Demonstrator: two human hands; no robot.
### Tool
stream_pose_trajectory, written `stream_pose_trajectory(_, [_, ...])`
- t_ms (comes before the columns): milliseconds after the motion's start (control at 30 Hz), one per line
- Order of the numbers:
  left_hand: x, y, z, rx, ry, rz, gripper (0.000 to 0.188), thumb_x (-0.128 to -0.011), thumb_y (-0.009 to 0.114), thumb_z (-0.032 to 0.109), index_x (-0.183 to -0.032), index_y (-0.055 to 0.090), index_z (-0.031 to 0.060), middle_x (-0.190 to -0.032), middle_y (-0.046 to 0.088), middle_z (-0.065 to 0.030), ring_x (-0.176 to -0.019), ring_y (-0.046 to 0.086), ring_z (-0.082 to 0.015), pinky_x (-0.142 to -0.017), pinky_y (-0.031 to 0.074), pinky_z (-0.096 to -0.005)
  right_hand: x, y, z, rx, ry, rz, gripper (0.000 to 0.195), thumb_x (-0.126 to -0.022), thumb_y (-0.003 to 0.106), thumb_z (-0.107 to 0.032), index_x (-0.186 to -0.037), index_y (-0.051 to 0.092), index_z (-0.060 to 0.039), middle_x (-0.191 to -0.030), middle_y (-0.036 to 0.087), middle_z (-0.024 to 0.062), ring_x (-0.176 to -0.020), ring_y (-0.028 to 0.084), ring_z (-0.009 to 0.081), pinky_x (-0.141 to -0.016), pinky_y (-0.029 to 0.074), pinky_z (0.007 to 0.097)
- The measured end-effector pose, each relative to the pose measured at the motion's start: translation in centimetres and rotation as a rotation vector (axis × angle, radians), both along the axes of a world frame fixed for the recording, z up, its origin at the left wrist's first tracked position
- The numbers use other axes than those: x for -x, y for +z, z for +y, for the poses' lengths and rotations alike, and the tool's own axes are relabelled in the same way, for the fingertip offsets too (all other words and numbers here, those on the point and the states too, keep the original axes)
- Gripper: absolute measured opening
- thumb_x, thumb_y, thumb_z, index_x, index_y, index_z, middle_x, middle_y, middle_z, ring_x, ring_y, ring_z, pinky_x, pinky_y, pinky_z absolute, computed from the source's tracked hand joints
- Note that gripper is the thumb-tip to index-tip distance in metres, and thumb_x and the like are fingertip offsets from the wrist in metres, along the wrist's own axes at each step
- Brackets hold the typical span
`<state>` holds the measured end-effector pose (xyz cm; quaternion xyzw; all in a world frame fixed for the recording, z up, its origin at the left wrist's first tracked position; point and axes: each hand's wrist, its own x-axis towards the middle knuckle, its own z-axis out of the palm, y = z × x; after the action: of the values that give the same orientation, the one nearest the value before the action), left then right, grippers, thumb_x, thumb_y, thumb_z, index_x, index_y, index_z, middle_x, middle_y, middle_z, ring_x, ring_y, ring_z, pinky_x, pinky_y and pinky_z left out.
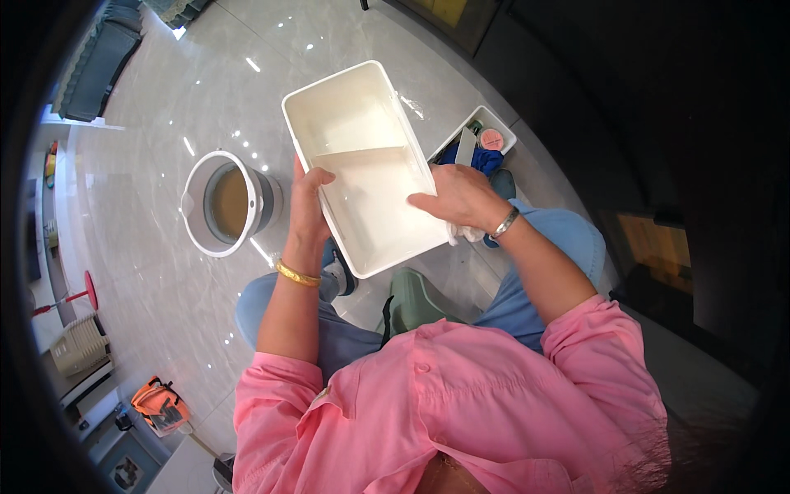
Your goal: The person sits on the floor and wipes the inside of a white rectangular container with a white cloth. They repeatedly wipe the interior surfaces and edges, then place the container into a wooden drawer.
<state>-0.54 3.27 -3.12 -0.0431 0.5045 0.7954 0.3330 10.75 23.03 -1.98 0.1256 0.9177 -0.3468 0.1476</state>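
Both hands hold up a white plastic storage box (pixel 364 129), its open side turned towards me; a low divider (pixel 361 152) crosses its inside. My left hand (pixel 308 200) grips the left long wall, thumb over the rim. At the right wall, my right hand (pixel 463 194) has its thumb inside the box and its other fingers mostly hidden behind. A crumpled white cloth (pixel 466 234) shows under that hand, by the box's lower right corner; whether the fingers hold it I cannot tell. Nothing is seen lying inside the box.
On the tiled floor to my left stands a white-and-grey bucket (pixel 266 197) of brownish water (pixel 229 204). A smaller white bin (pixel 510 137) with a blue cloth (pixel 487 162) and a round pink-lidded container (pixel 492 139) sits ahead right. Dark cabinets (pixel 568 111) line the right; a green stool (pixel 410 299) is beneath me.
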Motion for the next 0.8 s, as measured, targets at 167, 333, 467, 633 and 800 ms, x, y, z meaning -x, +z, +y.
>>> stream_pose_trajectory(167, [0.1, -0.8, -0.9, 0.666, 0.081, 0.818, 0.078, -0.073, 0.062, 0.006, -0.143, 0.029, 0.0058, -0.126, 0.049, -0.0185, -0.118, 0.049, -0.0338, -0.095, 0.046, -0.0407, 0.3, -1.3, -0.4, 0.019, -0.029, 0.015, 0.028, -0.072, 0.053, -0.017, -0.08, 0.065, 0.0071, -0.081, 0.062, 0.0309, -0.079, 0.063, 0.0432, -0.072, 0.05, 0.0463])
stream_pose_trajectory(333, [-2.0, 0.8, 0.9, 1.073, -0.235, 1.498, 0.068, -0.067, 0.079, 0.021, -0.13, 0.054, 0.0126, -0.122, 0.053, -0.016, -0.124, 0.044, -0.0371, -0.102, 0.037, -0.0454, -0.1, -1.5, -1.7, -0.009, 0.058, -0.026, 0.027, -0.072, 0.053, -0.016, -0.08, 0.065, 0.0068, -0.078, 0.063, 0.0292, -0.078, 0.063, 0.0428, -0.072, 0.05, 0.0467])
stream_pose_trajectory(467, [-1.8, -1.1, 0.8, 1.2, -0.397, 1.48, 0.056, -0.068, 0.077, 0.017, -0.12, 0.059, 0.0112, -0.105, 0.06, -0.0106, -0.112, 0.054, -0.032, -0.091, 0.042, -0.0416, -0.2, -1.2, -3.0, 0.02, 0.096, -0.013, 0.027, -0.073, 0.053, -0.017, -0.08, 0.066, 0.0062, -0.078, 0.063, 0.0288, -0.078, 0.064, 0.0426, -0.072, 0.05, 0.0468])
stream_pose_trajectory(633, [-1.5, -1.4, -0.1, 1.223, -0.47, 1.549, 0.04, -0.068, 0.075, 0.013, -0.107, 0.064, 0.0113, -0.09, 0.062, -0.007, -0.097, 0.059, -0.0273, -0.084, 0.042, -0.04, -0.2, -1.2, -3.1, 0.003, 0.081, 0.027, 0.026, -0.073, 0.053, -0.017, -0.079, 0.066, 0.0053, -0.077, 0.063, 0.0285, -0.076, 0.064, 0.0426, -0.071, 0.05, 0.0478])
stream_pose_trajectory(800, [-1.2, -0.9, -0.1, 1.215, -0.436, 1.43, 0.016, -0.075, 0.067, 0.008, -0.091, 0.062, 0.0103, -0.08, 0.062, -0.0075, -0.077, 0.061, -0.0273, -0.073, 0.046, -0.0381, -0.3, -1.4, -2.6, 0.001, 0.074, 0.023, 0.026, -0.073, 0.053, -0.018, -0.079, 0.065, 0.005, -0.075, 0.062, 0.0283, -0.075, 0.063, 0.0427, -0.07, 0.05, 0.0482])
